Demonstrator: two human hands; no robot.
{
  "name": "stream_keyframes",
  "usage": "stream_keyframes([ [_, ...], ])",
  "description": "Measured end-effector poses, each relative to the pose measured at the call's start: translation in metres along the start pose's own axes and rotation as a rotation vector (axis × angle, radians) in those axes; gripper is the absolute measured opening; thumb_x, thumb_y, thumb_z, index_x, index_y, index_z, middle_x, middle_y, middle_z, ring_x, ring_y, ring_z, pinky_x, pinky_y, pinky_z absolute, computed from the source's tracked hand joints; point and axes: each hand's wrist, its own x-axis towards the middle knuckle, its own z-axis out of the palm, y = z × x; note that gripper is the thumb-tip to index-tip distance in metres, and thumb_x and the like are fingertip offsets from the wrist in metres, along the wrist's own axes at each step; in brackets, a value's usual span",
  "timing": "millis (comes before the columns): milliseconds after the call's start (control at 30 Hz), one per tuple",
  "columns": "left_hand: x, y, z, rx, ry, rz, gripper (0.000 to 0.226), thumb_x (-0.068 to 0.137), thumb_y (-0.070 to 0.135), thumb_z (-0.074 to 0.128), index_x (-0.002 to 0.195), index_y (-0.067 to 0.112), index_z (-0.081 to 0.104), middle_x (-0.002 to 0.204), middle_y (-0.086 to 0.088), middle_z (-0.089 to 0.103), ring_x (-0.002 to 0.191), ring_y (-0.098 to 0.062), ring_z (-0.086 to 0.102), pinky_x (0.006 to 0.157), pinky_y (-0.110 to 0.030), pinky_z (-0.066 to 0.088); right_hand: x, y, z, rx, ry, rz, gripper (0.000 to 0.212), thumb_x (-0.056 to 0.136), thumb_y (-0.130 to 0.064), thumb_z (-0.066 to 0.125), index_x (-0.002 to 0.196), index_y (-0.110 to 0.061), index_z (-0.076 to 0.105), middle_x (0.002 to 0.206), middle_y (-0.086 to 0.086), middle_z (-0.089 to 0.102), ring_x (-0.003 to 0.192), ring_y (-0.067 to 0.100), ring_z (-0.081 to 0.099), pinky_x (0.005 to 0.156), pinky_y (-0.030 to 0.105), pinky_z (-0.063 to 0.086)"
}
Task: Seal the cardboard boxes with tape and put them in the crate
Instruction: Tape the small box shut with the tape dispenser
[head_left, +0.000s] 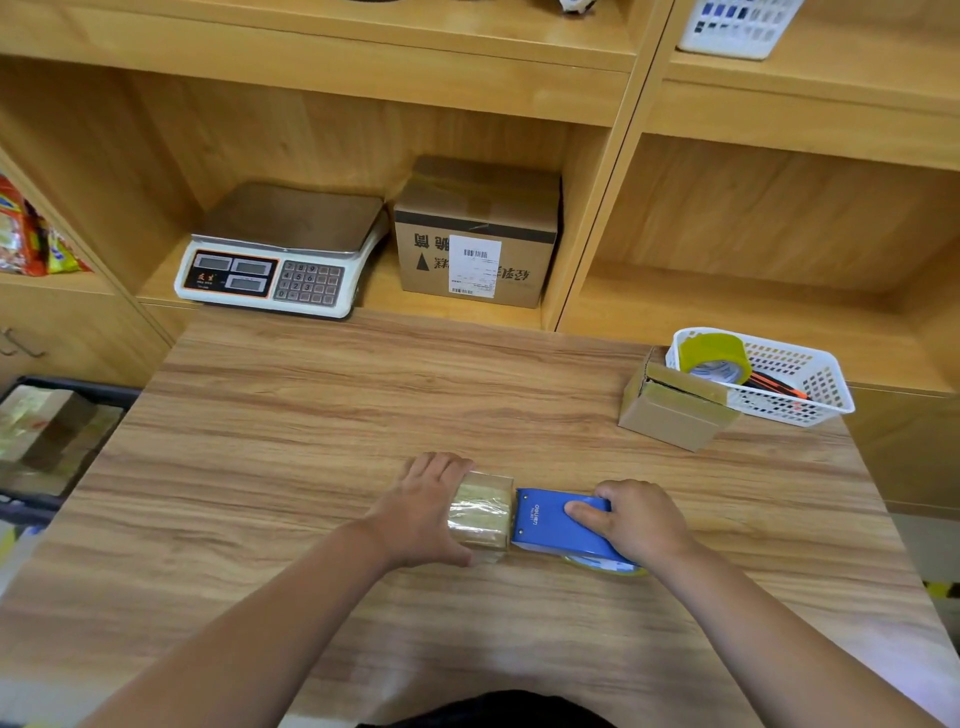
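Wood-grain table (363, 395) fills the middle of the view, and both hands work at its near centre. The left hand (423, 512) grips a small cardboard box (480, 512) from the box's left side. Its fingers curl over the far edge and its thumb lies along the near edge. The box sits flat on the table, and glossy tape already covers its top.

Just right of the box, touching its right end, is a blue tape dispenser (556, 527). The right hand (636, 522) holds the dispenser from the right, with the fingers wrapped round its handle end and one digit stretched flat on the blue top. A yellowish tape roll (605, 566) shows under the dispenser on its near side.

A second cardboard box (670, 415) stands at the far right of the table, well apart from the hands, with one flap raised. It touches a white basket (810, 410) that holds a yellow tape roll (717, 356).

At the left edge, below table level, a dark crate (72, 385) holds taped boxes (41, 426). On the wooden shelf (379, 291) beyond the table sit a weighing scale (280, 254) and, just to its right, a large carton (475, 244) with a white label.
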Motion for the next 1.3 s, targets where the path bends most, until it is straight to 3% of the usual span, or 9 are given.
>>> stream_keyframes([
  [133,0.003,0.014,-0.002,0.27,0.037,0.097,0.123,0.057,0.077,0.058,0.15,0.016,0.005,0.154,-0.003,0.007,0.143,-0.023,-0.007,0.117,-0.046,-0.011,-0.001,-0.003,-0.001,0.007,0.003,0.002,0.05,0.085,-0.062,0.052,0.063,-0.018,0.047,0.06,-0.003,0.047,0.068,0.02,0.05,0.051,0.024,0.022],
  [333,0.01,0.037,0.004,0.351,0.06,0.164,0.112,0.064,0.068,0.066,0.147,0.013,0.014,0.142,-0.008,0.026,0.139,-0.028,0.012,0.117,-0.049,-0.004,-0.002,-0.006,-0.005,0.037,0.035,-0.005,0.051,0.082,-0.062,0.055,0.064,-0.015,0.049,0.061,0.0,0.05,0.07,0.021,0.052,0.052,0.024,0.022],
  [533,0.002,0.021,-0.007,0.085,0.138,0.051,0.099,0.058,0.069,0.067,0.14,0.028,0.031,0.132,0.008,0.038,0.124,-0.018,0.025,0.106,-0.032,0.018,-0.002,-0.011,-0.012,0.201,0.031,0.023,0.052,0.081,-0.057,0.061,0.064,-0.009,0.052,0.059,0.001,0.047,0.057,0.014,0.041,0.053,0.031,0.025],
  [667,-0.009,-0.002,-0.013,-0.193,0.109,-0.019,0.106,0.057,0.057,0.079,0.145,0.029,0.027,0.137,0.012,0.036,0.121,-0.011,0.026,0.104,-0.02,0.023,0.0,-0.027,-0.021,0.3,0.003,0.005,0.048,0.082,-0.055,0.061,0.058,-0.015,0.05,0.054,-0.005,0.043,0.051,0.01,0.038,0.051,0.028,0.024],
  [800,-0.026,-0.025,0.0,-0.46,0.061,-0.121,0.106,0.055,0.04,0.088,0.143,0.024,0.032,0.133,0.012,0.041,0.122,-0.005,0.034,0.097,-0.009,0.022,0.001,-0.054,-0.025,0.265,-0.035,-0.032,0.054,0.08,-0.059,0.058,0.068,-0.007,0.053,0.058,-0.003,0.045,0.054,0.012,0.039,0.054,0.031,0.026],
  [933,-0.039,-0.043,0.02,-0.553,-0.006,-0.22,0.103,0.054,0.028,0.088,0.141,0.023,0.032,0.132,0.009,0.044,0.122,-0.006,0.042,0.097,-0.013,0.033,-0.003,-0.085,-0.022,0.091,-0.18,-0.106,0.055,0.07,-0.067,0.062,0.082,-0.014,0.057,0.073,-0.003,0.059,0.072,0.015,0.052,0.057,0.028,0.03],
  [1067,-0.047,-0.051,0.027,-0.536,-0.016,-0.262,0.103,0.057,0.027,0.085,0.143,0.023,0.027,0.137,0.007,0.041,0.122,-0.005,0.041,0.096,-0.012,0.031,-0.005,-0.109,-0.021,-0.055,-0.238,-0.185,0.053,0.06,-0.068,0.068,0.088,-0.028,0.047,0.079,-0.015,0.053,0.082,0.013,0.044,0.061,0.022,0.027],
  [1167,-0.047,-0.049,0.026,-0.389,0.018,-0.197,0.106,0.059,0.035,0.08,0.146,0.021,0.021,0.145,0.006,0.03,0.136,-0.013,0.026,0.108,-0.021,0.024,-0.005,-0.119,-0.022,-0.117,-0.258,-0.223,0.063,0.057,-0.067,0.071,0.1,-0.032,0.041,0.083,-0.018,0.049,0.072,0.002,0.036,0.067,0.025,0.026],
  [1300,-0.04,-0.042,0.02,-0.333,0.035,-0.112,0.109,0.059,0.042,0.079,0.148,0.024,0.019,0.147,0.01,0.024,0.141,-0.008,0.01,0.115,-0.027,0.012,-0.006,-0.124,-0.021,-0.155,-0.266,-0.238,0.074,0.053,-0.07,0.069,0.111,-0.038,0.036,0.091,-0.02,0.052,0.074,0.004,0.034,0.072,0.025,0.026],
])
